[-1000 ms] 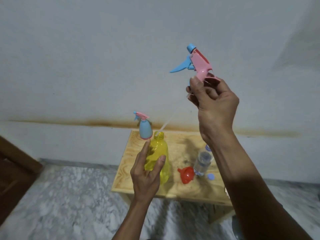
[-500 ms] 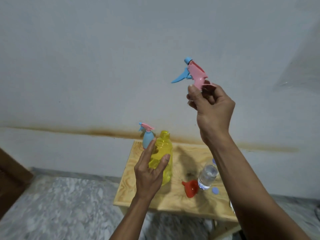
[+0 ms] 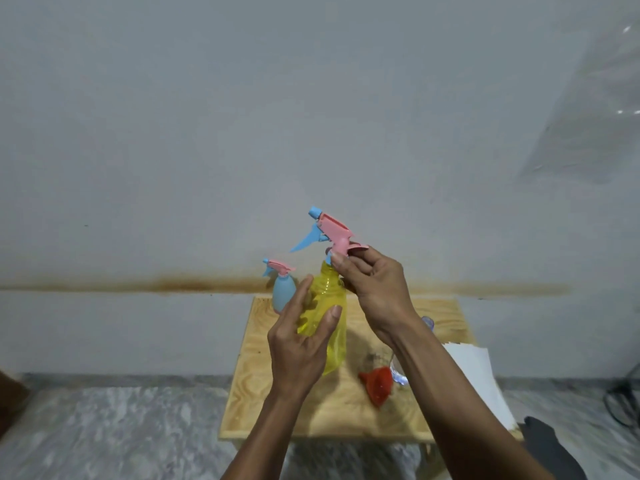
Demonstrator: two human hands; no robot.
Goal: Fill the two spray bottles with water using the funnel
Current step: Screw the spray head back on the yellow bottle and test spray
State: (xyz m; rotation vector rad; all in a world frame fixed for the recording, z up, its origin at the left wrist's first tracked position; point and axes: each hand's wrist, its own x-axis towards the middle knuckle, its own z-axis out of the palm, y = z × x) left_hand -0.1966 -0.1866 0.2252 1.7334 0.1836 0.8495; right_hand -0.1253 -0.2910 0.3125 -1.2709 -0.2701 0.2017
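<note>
A yellow spray bottle point(image 3: 329, 306) stands upright on the small wooden table point(image 3: 263, 375). My left hand point(image 3: 299, 344) grips its body from the near left. My right hand point(image 3: 374, 289) pinches the collar of the pink and blue spray head point(image 3: 329, 233) right at the yellow bottle's neck. Behind and left stands a small blue spray bottle point(image 3: 284, 292) with its pink head on. A red funnel point(image 3: 377, 384) lies on the table to the right. A clear water bottle point(image 3: 398, 372) is mostly hidden behind my right forearm.
White paper sheets point(image 3: 478, 375) lie at the table's right edge. A grey wall with a brown stain line rises right behind the table. Marble floor surrounds it. A dark cloth point(image 3: 547, 441) lies on the floor at the lower right, a cable point(image 3: 623, 400) beyond it.
My right hand has come down and left with the spray head, from high in the air to the yellow bottle's neck. My left hand has kept its hold on the bottle.
</note>
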